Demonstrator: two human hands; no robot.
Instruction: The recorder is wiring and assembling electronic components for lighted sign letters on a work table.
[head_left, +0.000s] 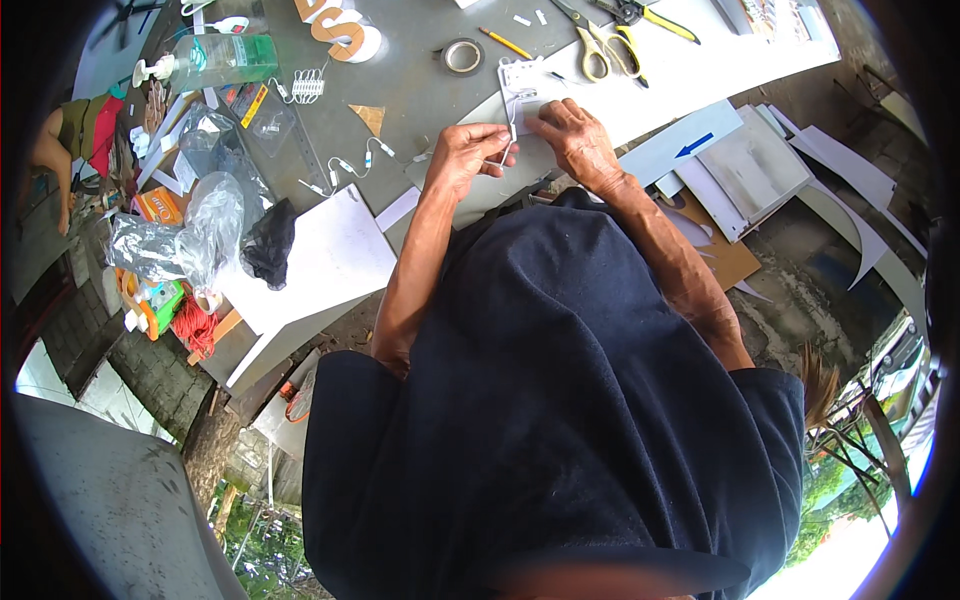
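Observation:
My left hand (468,158) is closed, its thumb and fingertips pinching a white wire (513,128) that appears to belong to a string of small LED modules. That wire runs up to a small white piece (520,76) lying at the edge of the white sheet. Close by on the right, my right hand (578,145) has its fingers curled down over the sheet. What its fingertips hold, if anything, is hidden. Left of my left hand, a loose string of white modules (345,165) trails over the grey table.
Beyond my hands lie black tape (462,57), a yellow pencil (506,43), yellow-handled scissors (607,52) and cutting pliers (655,18). A green pump bottle (225,62), plastic bags (215,215) and a white board (315,245) occupy the left. Stacked panels (750,170) stand at right.

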